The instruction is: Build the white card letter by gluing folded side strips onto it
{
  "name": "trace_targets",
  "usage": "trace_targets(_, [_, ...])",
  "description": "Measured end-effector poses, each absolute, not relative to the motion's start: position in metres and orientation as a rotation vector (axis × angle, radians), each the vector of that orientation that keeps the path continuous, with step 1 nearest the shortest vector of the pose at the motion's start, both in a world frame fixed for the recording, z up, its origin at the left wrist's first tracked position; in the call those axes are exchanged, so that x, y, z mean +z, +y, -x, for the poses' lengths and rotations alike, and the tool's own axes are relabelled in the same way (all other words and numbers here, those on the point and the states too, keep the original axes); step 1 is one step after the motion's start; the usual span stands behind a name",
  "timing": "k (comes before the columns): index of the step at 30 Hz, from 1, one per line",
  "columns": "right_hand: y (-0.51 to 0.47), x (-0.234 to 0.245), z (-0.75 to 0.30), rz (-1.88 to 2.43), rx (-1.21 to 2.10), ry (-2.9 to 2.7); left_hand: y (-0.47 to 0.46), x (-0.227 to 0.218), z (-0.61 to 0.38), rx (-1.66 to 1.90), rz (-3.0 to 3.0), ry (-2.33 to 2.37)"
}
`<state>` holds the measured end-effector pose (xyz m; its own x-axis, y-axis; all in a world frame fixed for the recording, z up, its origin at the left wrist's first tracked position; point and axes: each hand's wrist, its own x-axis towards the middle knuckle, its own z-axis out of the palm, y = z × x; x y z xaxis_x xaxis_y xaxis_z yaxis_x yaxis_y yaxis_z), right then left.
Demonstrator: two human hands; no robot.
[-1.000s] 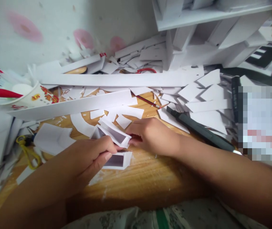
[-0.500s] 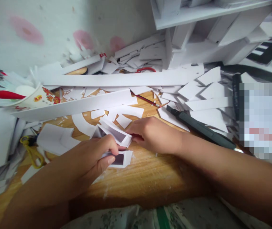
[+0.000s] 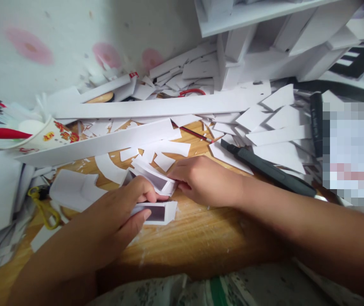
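A small white board model (image 3: 171, 211) with hollow, box-like sections stands on the wooden table between my hands. My left hand (image 3: 127, 206) is closed around its left part, fingers between the upper and lower sections and the thumb on the lower one. Whether the two sections are joined under my fingers is hidden. My right hand (image 3: 201, 180) pinches the right end of the upper section (image 3: 152, 172), its fingertips partly out of sight. A curved white strip (image 3: 108, 169) and small white offcuts (image 3: 164, 161) lie just behind the model.
A dark utility knife (image 3: 265, 168) lies right of my right hand, among white board scraps (image 3: 284, 117). Long white strips (image 3: 105, 142) cross behind. A paper cup (image 3: 46, 136) and a yellow clip (image 3: 46, 208) are at left. A larger white model (image 3: 265, 59) stands at back right.
The view has shifted slightly. My left thumb has drawn back a little to the left, showing more of the lower section's opening. My right hand keeps its pinch.
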<state>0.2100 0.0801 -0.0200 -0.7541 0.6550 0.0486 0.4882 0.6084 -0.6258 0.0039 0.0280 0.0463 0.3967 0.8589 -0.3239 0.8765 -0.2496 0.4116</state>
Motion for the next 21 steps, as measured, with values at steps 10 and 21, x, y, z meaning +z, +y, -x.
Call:
trace_targets(10, [0.079, -0.016, -0.209, 0.975, 0.834, -2.633, 0.036, 0.035, 0.009, -0.133, -2.125, 1.357])
trace_targets(21, [0.079, -0.018, -0.211, 0.929, 0.912, -2.549, 0.040, 0.041, 0.008, -0.206, -2.175, 1.316])
